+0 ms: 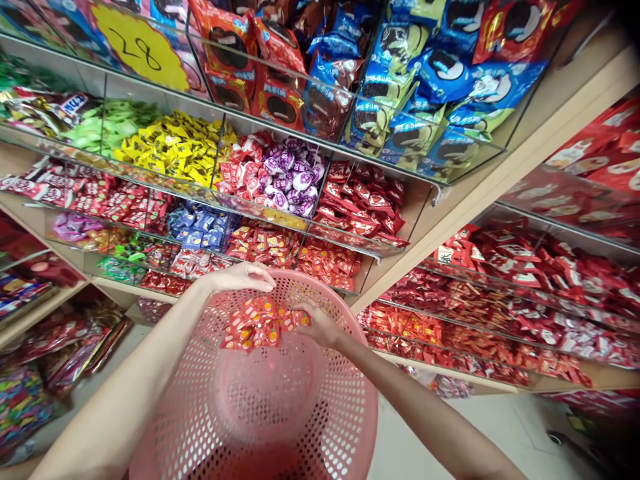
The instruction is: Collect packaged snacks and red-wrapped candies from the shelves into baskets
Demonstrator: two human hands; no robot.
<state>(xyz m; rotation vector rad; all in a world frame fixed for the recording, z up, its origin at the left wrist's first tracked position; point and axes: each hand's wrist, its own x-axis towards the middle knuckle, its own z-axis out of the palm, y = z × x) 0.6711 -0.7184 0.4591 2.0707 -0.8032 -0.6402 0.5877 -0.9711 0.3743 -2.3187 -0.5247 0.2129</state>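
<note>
A round pink plastic basket (345, 393) with a perforated wall is in front of me, its open side facing up toward me. At its far rim, my left hand (240, 279) is closed over the edge, with the fingers partly hidden. My right hand (320, 323) reaches over the basket from the right, its fingers closed on red candy packets (255, 325) with orange and pale dots. The packets form a bunch above the basket's inside, left of the right hand's fingertips. Whether some of them are loose, I cannot tell.
Beyond the basket, a tiered shelf holds similar red candy packets (327, 265), yellow candies (175, 147), purple-and-white candies (295, 175) and blue cookie packs (445, 73). A yellow price tag (143, 50) reads 28. More red packets (525, 260) fill a rack at right. Pale floor (425, 440) shows below.
</note>
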